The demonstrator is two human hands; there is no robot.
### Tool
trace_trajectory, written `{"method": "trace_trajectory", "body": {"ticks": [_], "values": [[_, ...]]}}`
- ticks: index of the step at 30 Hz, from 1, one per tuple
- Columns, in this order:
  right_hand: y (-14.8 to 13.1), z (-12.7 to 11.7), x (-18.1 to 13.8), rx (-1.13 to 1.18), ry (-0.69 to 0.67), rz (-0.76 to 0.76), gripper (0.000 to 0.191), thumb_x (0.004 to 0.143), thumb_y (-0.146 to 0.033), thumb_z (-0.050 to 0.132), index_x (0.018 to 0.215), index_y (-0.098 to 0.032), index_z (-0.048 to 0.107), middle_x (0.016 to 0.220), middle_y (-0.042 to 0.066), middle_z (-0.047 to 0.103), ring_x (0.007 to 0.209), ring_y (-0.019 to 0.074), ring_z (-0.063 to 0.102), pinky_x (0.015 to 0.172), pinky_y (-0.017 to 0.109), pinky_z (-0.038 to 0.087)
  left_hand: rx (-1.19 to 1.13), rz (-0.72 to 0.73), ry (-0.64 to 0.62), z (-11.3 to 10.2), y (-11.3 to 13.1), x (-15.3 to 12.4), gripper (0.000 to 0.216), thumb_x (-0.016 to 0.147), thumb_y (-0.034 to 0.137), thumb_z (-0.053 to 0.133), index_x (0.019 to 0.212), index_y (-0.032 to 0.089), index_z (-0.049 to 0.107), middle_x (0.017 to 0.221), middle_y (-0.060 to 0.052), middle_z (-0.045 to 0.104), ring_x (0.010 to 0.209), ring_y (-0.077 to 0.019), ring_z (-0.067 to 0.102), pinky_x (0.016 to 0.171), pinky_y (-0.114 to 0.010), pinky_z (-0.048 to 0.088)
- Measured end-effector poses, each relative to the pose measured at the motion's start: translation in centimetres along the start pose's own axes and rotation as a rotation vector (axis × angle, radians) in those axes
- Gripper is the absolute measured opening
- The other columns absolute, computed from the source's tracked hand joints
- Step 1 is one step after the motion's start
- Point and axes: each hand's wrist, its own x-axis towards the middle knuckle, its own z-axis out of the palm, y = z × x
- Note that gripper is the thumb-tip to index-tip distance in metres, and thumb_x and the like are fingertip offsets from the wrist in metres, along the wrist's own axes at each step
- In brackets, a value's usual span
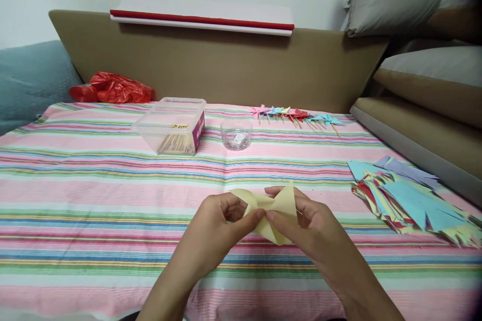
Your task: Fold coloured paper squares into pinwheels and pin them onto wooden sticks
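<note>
A pale yellow paper pinwheel (285,205), its corners curled in toward the middle, is held up above the striped cloth. My left hand (222,220) pinches it from the left, thumb pressed near the centre. From the other side my right hand (311,220) grips it, its thumb beside the left one and its fingers behind the paper. A thin pin-like line shows near the right fingers, too small to be sure of. The thumbs cover the centre of the paper.
Beyond the hands stand a clear plastic box (150,128) of wooden sticks and a round clear tub (236,135) of small items. Finished paper pinwheels (301,114) on sticks lie at the back. Cut coloured paper (422,205) is piled right, beside stacked cushions (433,90). A red plastic bag (116,89) lies back left.
</note>
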Motion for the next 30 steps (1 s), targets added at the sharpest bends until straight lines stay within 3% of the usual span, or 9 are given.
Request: {"method": "trace_trajectory", "body": {"ticks": [4,8,12,16,26,30], "values": [[0.2,0.3,0.0,-0.048,0.01,-0.041,0.023,0.081,-0.044,0.074,0.078,-0.021,0.078,0.139,0.006,0.057,0.107,0.0246,0.063,0.072,0.028,0.058,-0.027,-0.004,-0.005,0.0,-0.1,-0.2,0.027,0.087,0.045,0.071,0.082,0.018,0.072,0.079,-0.005,0.072,0.077,-0.0225,0.065,0.065,-0.029,0.046],[0.4,0.6,0.1,0.041,0.099,-0.064,0.027,0.076,-0.048,0.08,0.087,-0.023,0.082,0.145,0.006,0.056,0.116,0.0297,0.062,0.074,0.032,0.058,-0.088,0.065,0.068,0.1,0.2,-0.2,0.026,0.087,0.044,0.074,0.085,0.018,0.073,0.083,-0.006,0.075,0.078,-0.0209,0.068,0.069,-0.028,0.05],[0.8,1.1,0.6,0.369,0.228,-0.08,0.035,0.073,-0.045,0.086,0.1,-0.024,0.081,0.127,0.008,0.072,0.111,0.0307,0.065,0.084,0.039,0.054,-0.275,0.097,0.13,0.2,0.5,0.1,0.025,0.082,0.039,0.082,0.097,0.021,0.074,0.094,-0.007,0.079,0.092,-0.0225,0.073,0.083,-0.03,0.055],[1.0,2.3,0.9,0.58,0.263,-0.131,0.038,0.075,-0.038,0.086,0.109,-0.024,0.079,0.108,0.007,0.079,0.11,0.0307,0.067,0.092,0.044,0.051,-0.372,0.111,0.158,0.7,0.2,0.3,0.023,0.081,0.035,0.084,0.099,0.023,0.076,0.102,-0.006,0.08,0.101,-0.0209,0.073,0.088,-0.027,0.056],[1.3,5.1,1.1,0.698,0.284,-0.172,0.029,0.078,-0.033,0.082,0.106,-0.025,0.079,0.108,0.005,0.079,0.108,0.028,0.069,0.097,0.044,0.052,-0.422,0.163,0.282,2.7,-0.3,0.7,0.015,0.083,0.032,0.082,0.087,0.018,0.08,0.092,-0.005,0.077,0.091,-0.0182,0.068,0.079,-0.025,0.055],[1.0,5.4,1.0,0.747,0.209,-0.167,0.025,0.082,-0.036,0.079,0.104,-0.026,0.08,0.107,0.005,0.08,0.108,0.0284,0.07,0.097,0.044,0.053,-0.517,0.148,0.277,3.0,-0.6,1.0,0.016,0.083,0.034,0.081,0.086,0.019,0.077,0.088,-0.003,0.072,0.084,-0.0155,0.063,0.075,-0.024,0.052]]}}
